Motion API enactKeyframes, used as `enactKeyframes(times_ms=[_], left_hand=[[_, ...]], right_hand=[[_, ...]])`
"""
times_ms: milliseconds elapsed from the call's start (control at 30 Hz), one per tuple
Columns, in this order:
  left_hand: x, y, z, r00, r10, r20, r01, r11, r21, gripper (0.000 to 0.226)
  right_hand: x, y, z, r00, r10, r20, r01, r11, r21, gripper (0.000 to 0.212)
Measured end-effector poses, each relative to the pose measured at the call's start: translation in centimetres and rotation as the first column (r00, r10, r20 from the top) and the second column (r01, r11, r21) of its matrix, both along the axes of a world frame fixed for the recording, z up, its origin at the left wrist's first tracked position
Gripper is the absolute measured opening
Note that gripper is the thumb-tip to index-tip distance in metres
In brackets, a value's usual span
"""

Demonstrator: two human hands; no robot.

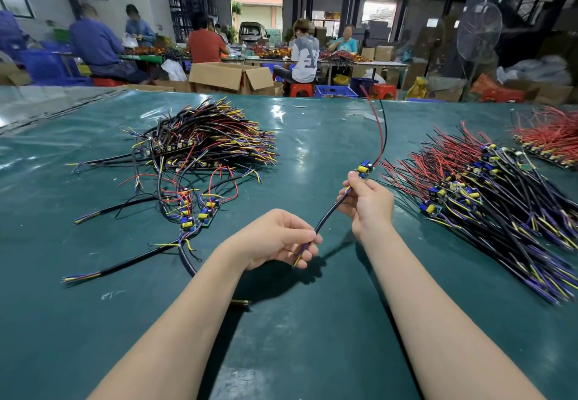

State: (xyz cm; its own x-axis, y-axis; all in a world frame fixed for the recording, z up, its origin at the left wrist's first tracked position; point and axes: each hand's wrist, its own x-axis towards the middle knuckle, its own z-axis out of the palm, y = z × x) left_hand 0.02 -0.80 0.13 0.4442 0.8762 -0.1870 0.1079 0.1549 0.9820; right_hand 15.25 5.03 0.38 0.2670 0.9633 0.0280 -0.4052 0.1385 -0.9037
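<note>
Above the green table (312, 321), I hold one wired circuit board between both hands. My left hand (278, 238) pinches the lower end of its black cable (328, 215), where yellow and purple wire ends stick out. My right hand (367, 204) pinches the cable's upper end just below the small circuit board (363, 169). A red and a black wire (380, 130) rise from the board toward the far side.
A large heap of wired boards (206, 137) lies at the left, with several loose ones (194, 212) in front of it. Another heap (488, 199) fans out at the right, and red-wired boards (547, 140) lie far right. People sit at tables behind.
</note>
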Motion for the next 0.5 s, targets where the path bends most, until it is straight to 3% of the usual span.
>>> enactKeyframes(times_ms=[133, 367, 500], left_hand=[[0.25, 0.09, 0.26, 0.997, 0.043, -0.069, -0.041, 0.999, 0.032, 0.022], [-0.18, 0.13, 0.65, 0.999, -0.014, -0.047, 0.013, 0.999, -0.029, 0.013], [-0.08, 0.16, 0.59, 0.976, 0.093, -0.197, -0.07, 0.99, 0.119, 0.019]], right_hand=[[0.52, 0.26, -0.16, 0.997, -0.058, -0.044, 0.057, 0.998, -0.019, 0.029], [0.53, 0.51, -0.48, 0.99, -0.085, -0.109, 0.082, 0.996, -0.036, 0.029], [0.77, 0.64, -0.51, 0.985, -0.105, -0.136, 0.1, 0.994, -0.048, 0.029]])
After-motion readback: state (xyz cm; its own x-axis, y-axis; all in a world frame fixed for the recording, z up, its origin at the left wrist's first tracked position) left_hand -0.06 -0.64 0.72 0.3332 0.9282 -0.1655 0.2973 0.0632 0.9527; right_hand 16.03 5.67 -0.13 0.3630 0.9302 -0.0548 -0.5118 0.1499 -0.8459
